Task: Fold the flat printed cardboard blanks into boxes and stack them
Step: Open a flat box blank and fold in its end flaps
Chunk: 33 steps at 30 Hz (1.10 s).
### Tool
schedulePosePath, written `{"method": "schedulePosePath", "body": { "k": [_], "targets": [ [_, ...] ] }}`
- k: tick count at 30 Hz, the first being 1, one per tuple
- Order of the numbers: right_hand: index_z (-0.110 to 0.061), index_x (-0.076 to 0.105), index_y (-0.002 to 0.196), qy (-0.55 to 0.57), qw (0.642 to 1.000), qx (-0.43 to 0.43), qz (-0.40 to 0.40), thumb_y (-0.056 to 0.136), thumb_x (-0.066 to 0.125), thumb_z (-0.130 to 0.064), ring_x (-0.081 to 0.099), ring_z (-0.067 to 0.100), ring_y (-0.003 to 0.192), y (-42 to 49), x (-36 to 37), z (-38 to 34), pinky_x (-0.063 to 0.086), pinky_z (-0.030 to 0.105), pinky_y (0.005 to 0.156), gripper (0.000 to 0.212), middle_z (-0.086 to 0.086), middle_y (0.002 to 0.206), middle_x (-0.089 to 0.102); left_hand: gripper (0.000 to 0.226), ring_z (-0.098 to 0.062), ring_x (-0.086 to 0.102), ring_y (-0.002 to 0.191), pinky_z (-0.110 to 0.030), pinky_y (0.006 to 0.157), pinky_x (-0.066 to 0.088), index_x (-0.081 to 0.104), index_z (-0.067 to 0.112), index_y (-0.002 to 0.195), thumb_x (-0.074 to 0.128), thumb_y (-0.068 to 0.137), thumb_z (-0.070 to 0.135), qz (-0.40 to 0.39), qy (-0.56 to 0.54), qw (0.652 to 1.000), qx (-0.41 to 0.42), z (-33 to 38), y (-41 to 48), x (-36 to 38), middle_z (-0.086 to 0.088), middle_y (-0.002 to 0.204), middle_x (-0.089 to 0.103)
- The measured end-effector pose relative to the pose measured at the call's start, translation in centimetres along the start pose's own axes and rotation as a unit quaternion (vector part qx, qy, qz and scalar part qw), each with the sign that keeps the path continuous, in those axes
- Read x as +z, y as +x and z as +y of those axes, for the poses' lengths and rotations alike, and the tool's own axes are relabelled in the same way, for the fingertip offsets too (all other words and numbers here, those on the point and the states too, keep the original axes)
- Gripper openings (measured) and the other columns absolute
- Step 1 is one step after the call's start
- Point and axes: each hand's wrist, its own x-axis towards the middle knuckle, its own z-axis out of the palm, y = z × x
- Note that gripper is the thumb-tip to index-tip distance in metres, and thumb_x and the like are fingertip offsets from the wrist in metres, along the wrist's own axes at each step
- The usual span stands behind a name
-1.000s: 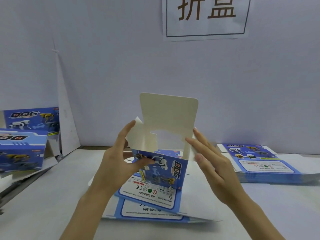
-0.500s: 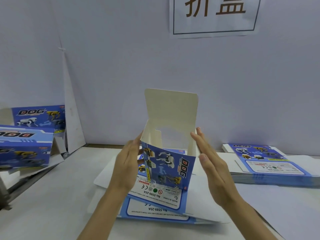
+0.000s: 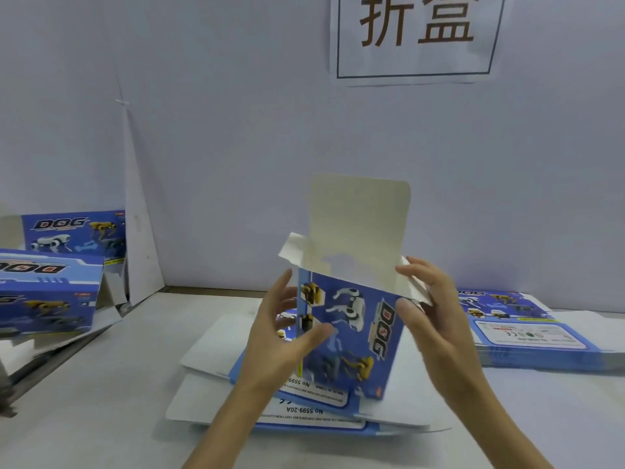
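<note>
holding the half-formed box (image 3: pixel 351 333) upright, i am pinching its left edge with my left hand (image 3: pixel 280 336) and clamping its right edge with my right hand (image 3: pixel 436 319); flat blanks (image 3: pixel 306 412) are lying below the grip.

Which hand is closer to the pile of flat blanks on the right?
Right. The right hand holds the box on the side facing that pile; the left hand is across the box, farther away.
</note>
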Motion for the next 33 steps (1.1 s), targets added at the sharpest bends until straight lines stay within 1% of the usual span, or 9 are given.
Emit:
{"method": "schedulePosePath", "body": {
  "k": [2,5,9,12,16,20,24,30,33],
  "targets": [
    [-0.027,0.057,0.113,0.078,0.996,0.034,-0.018,0.08,0.06,-0.024,0.062,0.01,0.109,0.0,-0.9,-0.6,0.054,0.016,0.066,0.033,-0.005,0.123,0.058,0.095,-0.008,0.054,0.119,-0.037,0.095,0.051,0.033,0.045,0.14,0.08,0.057,0.051,-0.056,0.012,0.998,-0.032,0.2,0.1,-0.7,0.016,0.132,0.054],
    [-0.029,0.049,0.123,0.085,0.995,0.054,-0.029,0.076,0.06,-0.019,0.068,0.008,0.089,-0.4,-0.9,-0.8,0.05,0.013,0.058,0.049,-0.004,0.113,0.062,0.07,-0.001,0.063,0.105,-0.013,0.076,0.052,0.048,0.039,0.126,0.077,0.064,0.048,-0.145,-0.008,0.988,-0.056,0.7,-0.4,0.0,0.021,0.112,0.067],
    [-0.047,0.033,0.133,0.057,0.995,0.075,0.013,0.073,0.057,-0.029,0.056,-0.005,0.111,0.2,-1.4,-1.0,0.047,0.01,0.082,0.067,-0.013,0.131,0.049,0.021,-0.004,0.067,0.09,-0.014,0.075,0.052,0.067,0.034,0.094,0.062,0.074,0.038,-0.051,-0.031,0.998,-0.009,0.9,-0.3,0.3,0.016,0.09,0.073],
    [-0.037,0.031,0.139,0.058,0.995,0.042,0.069,0.075,0.058,-0.026,0.057,0.001,0.115,2.0,-2.8,-1.8,0.047,0.019,0.092,0.07,-0.005,0.13,0.054,0.017,-0.01,0.067,0.082,-0.025,0.074,0.054,0.074,0.035,0.088,0.065,0.074,0.037,-0.074,-0.024,0.997,0.011,1.4,-0.1,-0.2,0.001,0.087,0.074],
    [-0.022,0.058,0.12,0.041,0.999,0.018,-0.021,0.08,0.071,-0.015,0.069,0.004,0.081,4.9,-3.8,-4.1,0.054,0.017,0.068,0.042,-0.008,0.094,0.074,0.051,-0.003,0.067,0.096,-0.025,0.081,0.056,0.066,0.033,0.11,0.078,0.061,0.042,-0.096,-0.011,0.995,0.001,1.8,0.4,-0.8,0.012,0.102,0.073],
    [-0.022,0.07,0.098,-0.123,0.992,0.024,0.014,0.09,0.062,-0.007,0.072,0.022,0.076,6.3,-2.1,-4.7,0.061,0.038,0.062,0.019,0.004,0.087,0.075,0.099,0.017,0.044,0.116,-0.004,0.085,0.043,0.013,0.064,0.132,0.075,0.055,0.07,-0.041,0.033,0.999,0.008,1.5,0.1,0.3,0.044,0.126,0.04],
    [-0.017,0.06,0.11,-0.203,0.979,0.018,0.019,0.089,0.059,-0.008,0.069,0.025,0.079,6.8,-1.5,-4.8,0.06,0.045,0.058,0.023,0.003,0.096,0.069,0.126,-0.001,0.023,0.138,-0.038,0.108,0.039,-0.017,0.07,0.126,0.078,0.044,0.069,-0.136,0.132,0.982,-0.013,0.5,-0.8,2.0,0.034,0.142,0.018],
    [-0.017,0.062,0.108,-0.142,0.987,0.065,0.044,0.092,0.056,-0.013,0.067,0.028,0.077,7.4,-2.3,-3.9,0.058,0.04,0.067,0.018,0.007,0.089,0.072,0.122,-0.004,0.019,0.136,-0.045,0.106,0.042,-0.027,0.075,0.115,0.078,0.053,0.061,-0.123,0.163,0.979,0.0,-0.3,-1.1,2.7,0.038,0.134,0.01],
    [-0.015,0.059,0.091,0.061,0.953,0.272,0.121,0.089,0.052,-0.008,0.06,0.02,0.067,7.1,-2.7,-1.9,0.05,0.033,0.064,0.011,0.007,0.081,0.063,0.124,-0.001,0.02,0.136,-0.036,0.104,0.044,-0.022,0.068,0.125,0.083,0.061,0.051,-0.121,0.154,0.981,0.002,-0.7,-1.2,2.9,0.028,0.143,0.009]
  ]
}}
